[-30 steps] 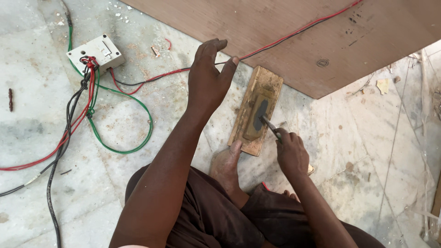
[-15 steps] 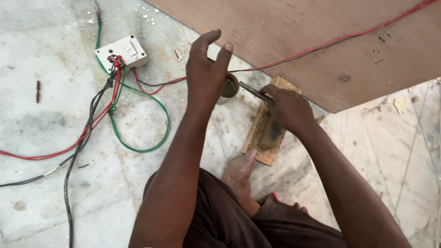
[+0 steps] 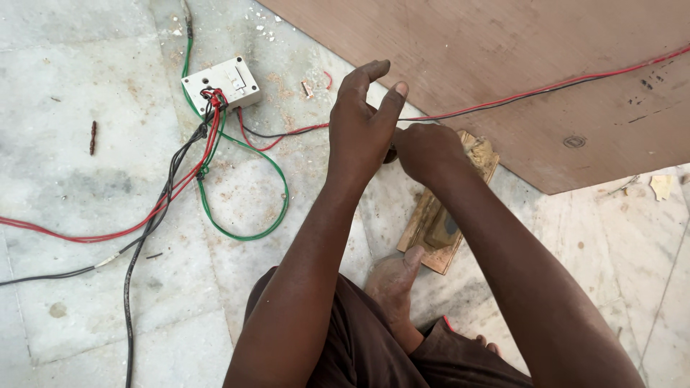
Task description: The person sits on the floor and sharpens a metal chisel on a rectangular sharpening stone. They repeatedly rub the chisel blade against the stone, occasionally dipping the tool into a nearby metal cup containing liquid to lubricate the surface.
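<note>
My left hand (image 3: 363,122) is raised over the floor with thumb and forefinger sticking out. A paired red and black wire (image 3: 546,90) runs in under its palm and comes out on the left side. My right hand (image 3: 425,149) is closed right beside it, knuckles touching, around a small dark tool (image 3: 390,154) of which only a bit shows. Below both hands lies a narrow wooden block (image 3: 440,228), with my bare foot (image 3: 392,282) pressed on its near end.
A large plywood sheet (image 3: 503,50) covers the floor at the upper right. A white switch box (image 3: 223,82) sits at the upper left, with green (image 3: 277,215), red and black cables (image 3: 144,230) looping over the marble floor (image 3: 86,316). Chips and debris lie scattered.
My right hand has left the wooden block and come up to meet my left hand at the wire. The tool, plain to see before, is now mostly hidden in the fist.
</note>
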